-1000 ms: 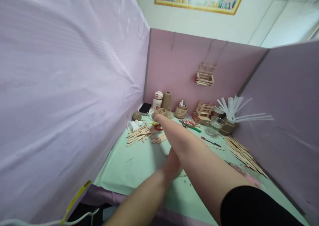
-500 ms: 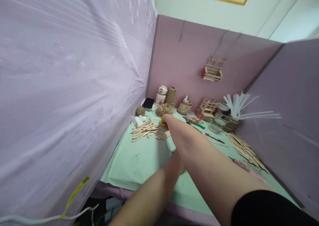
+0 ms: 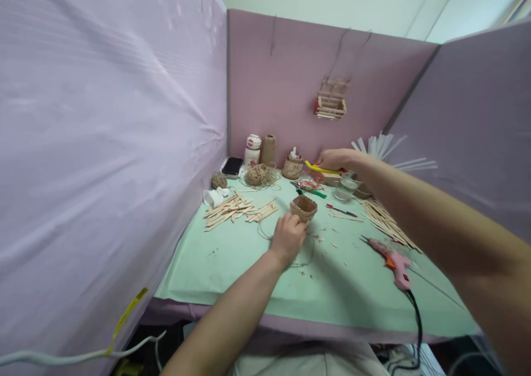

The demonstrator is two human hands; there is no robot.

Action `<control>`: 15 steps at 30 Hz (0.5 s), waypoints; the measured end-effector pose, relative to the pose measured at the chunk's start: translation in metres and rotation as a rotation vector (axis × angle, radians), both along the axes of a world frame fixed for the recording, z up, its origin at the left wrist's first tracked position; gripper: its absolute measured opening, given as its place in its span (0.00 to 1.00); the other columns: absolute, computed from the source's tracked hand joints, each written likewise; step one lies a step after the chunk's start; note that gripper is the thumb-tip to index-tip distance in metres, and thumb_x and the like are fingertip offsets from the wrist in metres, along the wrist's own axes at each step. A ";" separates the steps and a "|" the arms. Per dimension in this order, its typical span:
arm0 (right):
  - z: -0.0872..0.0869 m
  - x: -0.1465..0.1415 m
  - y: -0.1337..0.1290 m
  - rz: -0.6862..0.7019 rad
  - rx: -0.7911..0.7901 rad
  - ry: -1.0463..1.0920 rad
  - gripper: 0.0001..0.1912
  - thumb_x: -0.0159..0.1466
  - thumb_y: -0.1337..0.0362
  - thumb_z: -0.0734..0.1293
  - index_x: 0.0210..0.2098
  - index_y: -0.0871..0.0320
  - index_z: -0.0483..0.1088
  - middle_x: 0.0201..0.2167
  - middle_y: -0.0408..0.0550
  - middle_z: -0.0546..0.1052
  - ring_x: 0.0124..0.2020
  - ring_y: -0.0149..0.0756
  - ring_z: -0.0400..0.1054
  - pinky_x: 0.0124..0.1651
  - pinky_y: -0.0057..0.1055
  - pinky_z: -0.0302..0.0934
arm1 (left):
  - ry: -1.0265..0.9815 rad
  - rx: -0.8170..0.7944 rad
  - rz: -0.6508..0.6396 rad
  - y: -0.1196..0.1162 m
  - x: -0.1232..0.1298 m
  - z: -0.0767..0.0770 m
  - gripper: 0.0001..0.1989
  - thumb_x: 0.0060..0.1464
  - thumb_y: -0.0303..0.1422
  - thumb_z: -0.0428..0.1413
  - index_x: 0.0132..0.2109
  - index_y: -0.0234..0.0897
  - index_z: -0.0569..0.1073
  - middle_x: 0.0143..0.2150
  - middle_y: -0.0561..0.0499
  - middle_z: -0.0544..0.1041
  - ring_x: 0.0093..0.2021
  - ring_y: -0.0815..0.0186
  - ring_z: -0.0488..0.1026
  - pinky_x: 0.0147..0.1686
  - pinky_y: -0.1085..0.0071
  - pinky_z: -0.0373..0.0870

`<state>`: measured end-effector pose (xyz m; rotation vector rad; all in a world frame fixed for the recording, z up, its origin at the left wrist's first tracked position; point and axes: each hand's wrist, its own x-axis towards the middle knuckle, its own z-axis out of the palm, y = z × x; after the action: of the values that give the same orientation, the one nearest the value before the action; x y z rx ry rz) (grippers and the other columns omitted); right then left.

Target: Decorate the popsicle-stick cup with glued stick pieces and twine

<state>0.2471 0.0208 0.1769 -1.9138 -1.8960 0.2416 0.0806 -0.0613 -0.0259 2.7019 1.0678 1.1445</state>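
Observation:
My left hand is closed on the near side of a small brown twine-wrapped pot, which stands on the table with its open top facing up. A loose strand of twine loops beside that hand. Stretched out to the back right, my right hand grips a yellow tool with red parts. Its exact kind is hard to make out. The tool is held above the red wire and near the glass cup.
Flat wooden sticks lie on the left, with longer strips on the right. A pink glue gun rests at the right front, its cable hanging over the edge. Twine, a bottle and a pen holder line the back.
My right hand has moved from the sticks on the left to the back right, carrying the yellow tool. The pot in my left hand has come into sight, and the view has shifted.

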 end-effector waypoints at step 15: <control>-0.158 0.001 -0.275 -0.003 -0.549 0.789 0.19 0.59 0.46 0.62 0.34 0.56 0.58 0.24 0.38 0.61 0.23 0.27 0.54 0.26 0.26 0.53 | -0.241 -0.023 -0.092 0.005 -0.010 -0.006 0.04 0.57 0.31 0.56 0.34 0.39 0.75 0.32 0.49 0.71 0.38 0.62 0.64 0.42 0.62 0.64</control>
<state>0.2485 -0.2544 0.0186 -1.7184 -1.3492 1.4007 0.0711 -0.0568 -0.0314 2.4850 0.9066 1.3871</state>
